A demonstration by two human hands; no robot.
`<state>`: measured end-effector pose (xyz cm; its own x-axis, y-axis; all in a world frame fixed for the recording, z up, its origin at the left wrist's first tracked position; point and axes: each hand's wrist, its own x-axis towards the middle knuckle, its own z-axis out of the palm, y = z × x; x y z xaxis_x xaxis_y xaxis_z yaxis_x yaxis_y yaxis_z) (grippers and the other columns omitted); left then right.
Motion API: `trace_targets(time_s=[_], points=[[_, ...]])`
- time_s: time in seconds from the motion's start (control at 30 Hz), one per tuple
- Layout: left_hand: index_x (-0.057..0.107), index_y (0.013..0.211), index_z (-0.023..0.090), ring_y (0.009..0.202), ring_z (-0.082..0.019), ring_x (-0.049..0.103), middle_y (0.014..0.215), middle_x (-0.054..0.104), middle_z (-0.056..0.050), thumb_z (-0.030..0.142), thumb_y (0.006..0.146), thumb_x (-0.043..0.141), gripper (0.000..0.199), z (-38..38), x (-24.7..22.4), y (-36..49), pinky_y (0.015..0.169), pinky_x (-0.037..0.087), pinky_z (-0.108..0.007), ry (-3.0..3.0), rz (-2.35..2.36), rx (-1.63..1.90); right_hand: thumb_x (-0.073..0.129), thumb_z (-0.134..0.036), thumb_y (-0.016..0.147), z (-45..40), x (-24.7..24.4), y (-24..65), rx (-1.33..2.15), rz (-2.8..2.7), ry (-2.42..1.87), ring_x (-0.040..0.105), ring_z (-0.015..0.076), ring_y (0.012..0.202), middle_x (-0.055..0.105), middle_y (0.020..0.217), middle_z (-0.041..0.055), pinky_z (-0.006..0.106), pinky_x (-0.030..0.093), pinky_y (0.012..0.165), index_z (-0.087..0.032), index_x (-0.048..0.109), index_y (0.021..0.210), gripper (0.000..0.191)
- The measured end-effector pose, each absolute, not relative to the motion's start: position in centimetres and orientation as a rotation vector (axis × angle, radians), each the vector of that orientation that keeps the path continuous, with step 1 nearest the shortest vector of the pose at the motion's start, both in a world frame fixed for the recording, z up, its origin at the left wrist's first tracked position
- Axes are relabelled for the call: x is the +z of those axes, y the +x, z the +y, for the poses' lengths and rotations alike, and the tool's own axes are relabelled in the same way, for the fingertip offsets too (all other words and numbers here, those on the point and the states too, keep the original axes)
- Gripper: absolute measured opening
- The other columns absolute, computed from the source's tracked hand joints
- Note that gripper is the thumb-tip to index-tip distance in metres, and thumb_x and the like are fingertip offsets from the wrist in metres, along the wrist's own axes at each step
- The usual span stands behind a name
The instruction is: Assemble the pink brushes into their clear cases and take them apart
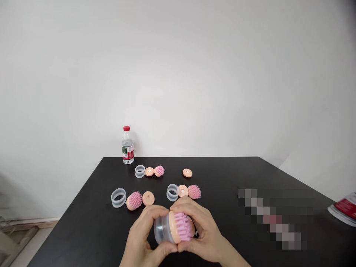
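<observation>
My left hand and my right hand together hold a round brush above the table's near edge. Its transparent plastic cup faces left, its peach base sits in the middle, and its pink bristles face right. My left fingers wrap the cup side, and my right fingers press over the bristle side. Loose on the table lie several transparent rings, such as one, several peach discs, such as one, and several pink bristle heads, such as one. The nearest parts lie just beyond my hands.
The black table ends at a white wall. A water bottle with a red cap stands behind the table's far edge. A pixelated patch covers part of the table at right, and a red-and-white packet lies at the right edge.
</observation>
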<state>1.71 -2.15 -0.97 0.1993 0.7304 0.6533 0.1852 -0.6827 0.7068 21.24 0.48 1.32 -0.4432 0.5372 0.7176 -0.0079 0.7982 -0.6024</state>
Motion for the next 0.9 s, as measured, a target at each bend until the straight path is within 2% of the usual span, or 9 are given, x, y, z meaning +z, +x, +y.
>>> trace_targets(time_s=[0.23,0.37,0.53,0.73,0.9], points=[[0.063,0.115,0.032,0.092,-0.021,0.066,0.107,0.068,-0.002,0.036,0.078,0.079,0.040,-2.3,-1.4,1.9,0.080,0.053,-0.027,1.746,0.792,1.418,0.068,-0.052,0.087,0.5,1.6,21.9,0.615,-2.038,-0.423,0.064,0.0220,0.097,0.065,0.110,0.0080,0.035,0.054,0.086,-0.029,0.057,0.129,0.049],[0.067,0.111,0.028,0.081,-0.018,0.061,0.097,0.067,-0.003,0.044,0.083,0.072,0.033,-2.5,-1.2,2.2,0.073,0.049,-0.026,1.534,0.725,1.305,0.066,-0.046,0.091,0.5,2.0,22.2,0.616,-2.092,-0.387,0.063,0.0229,0.105,0.066,0.114,0.0080,0.038,0.053,0.092,-0.029,0.055,0.132,0.046],[0.069,0.104,0.020,0.070,-0.014,0.050,0.083,0.061,-0.002,0.055,0.082,0.068,0.041,-2.4,-1.5,2.4,0.064,0.042,-0.024,1.344,0.753,1.164,0.064,-0.040,0.093,0.7,2.2,22.4,0.601,-2.158,-0.346,0.059,0.0241,0.113,0.066,0.118,0.0087,0.042,0.051,0.098,-0.028,0.053,0.133,0.043],[0.065,0.091,0.015,0.058,-0.011,0.046,0.066,0.054,0.001,0.061,0.085,0.061,0.047,-2.3,-1.6,3.0,0.057,0.039,-0.024,1.157,0.779,1.072,0.058,-0.008,0.090,0.2,2.1,22.3,0.517,-2.193,-0.296,0.059,0.0225,0.110,0.066,0.114,0.0095,0.039,0.055,0.092,-0.024,0.054,0.129,0.042],[0.060,0.073,0.015,0.049,-0.008,0.045,0.057,0.054,0.002,0.065,0.083,0.060,0.051,-2.5,-0.8,3.5,0.048,0.035,-0.021,0.979,0.801,1.022,0.050,0.003,0.087,0.2,2.3,22.0,0.392,-2.251,-0.217,0.056,0.0223,0.112,0.066,0.115,0.0102,0.038,0.054,0.093,-0.019,0.057,0.121,0.042]])
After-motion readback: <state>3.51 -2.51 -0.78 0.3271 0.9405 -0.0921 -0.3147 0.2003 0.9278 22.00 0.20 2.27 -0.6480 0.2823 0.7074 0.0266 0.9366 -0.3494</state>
